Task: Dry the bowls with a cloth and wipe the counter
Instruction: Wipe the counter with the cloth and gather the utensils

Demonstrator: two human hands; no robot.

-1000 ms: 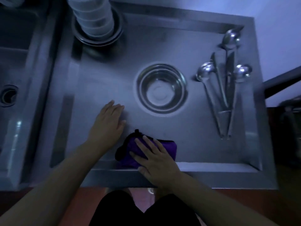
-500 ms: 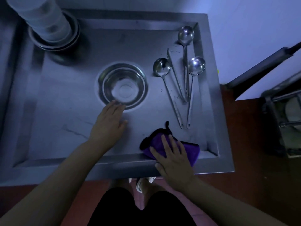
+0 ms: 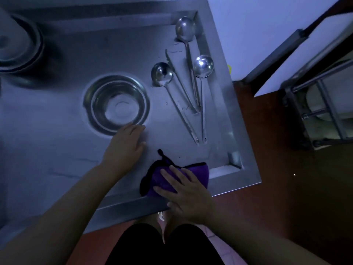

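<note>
A purple cloth (image 3: 198, 172) with a dark edge lies bunched at the front of the steel counter (image 3: 57, 131). My right hand (image 3: 187, 190) presses flat on the cloth with spread fingers. My left hand (image 3: 125, 144) rests flat on the counter, its fingertips at the near rim of a steel bowl (image 3: 116, 104) that stands upright in the middle. A stack of bowls (image 3: 15, 43) sits at the far left, partly cut off by the frame.
Three long-handled ladles (image 3: 162, 75) and a pair of tongs lie side by side on the counter's right part. The counter's raised rim (image 3: 238, 115) runs along the right. A metal rack (image 3: 321, 108) stands to the right, over a reddish floor.
My right hand has slid the cloth to the right along the counter's front edge. My left hand has crept up to the bowl's rim. My view has swung to the right.
</note>
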